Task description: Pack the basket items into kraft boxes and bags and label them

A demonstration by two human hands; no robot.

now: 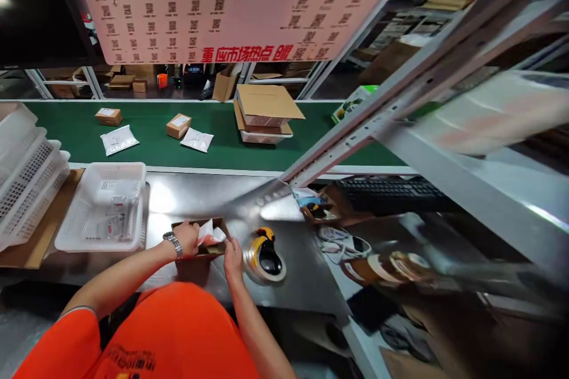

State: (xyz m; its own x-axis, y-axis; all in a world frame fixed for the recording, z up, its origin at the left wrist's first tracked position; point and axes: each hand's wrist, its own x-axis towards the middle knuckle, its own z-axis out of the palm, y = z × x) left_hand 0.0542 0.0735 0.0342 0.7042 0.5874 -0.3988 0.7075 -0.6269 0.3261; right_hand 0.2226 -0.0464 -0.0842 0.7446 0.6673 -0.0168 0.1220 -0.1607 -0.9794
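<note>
A small open cardboard box [194,271] stands on the steel table against my body. A white and red packet [208,234] sticks up from its opening. My left hand [187,239], with a metal watch on the wrist, reaches over the box's left side, its curled fingers at the packet; the fingertips are partly hidden. My right hand [233,257] pinches the box's right edge. Just right of that hand, a yellow and black tape dispenser [268,257] rests beside a roll of tape [280,274].
A white basket [138,207] with clear packets stands left, beside stacked white baskets [33,174]. Boxes and white mailer bags [119,140] lie on the green conveyor [155,151] behind. A slanted metal post [351,136] and a cluttered shelf with a keyboard [391,192] bound the right.
</note>
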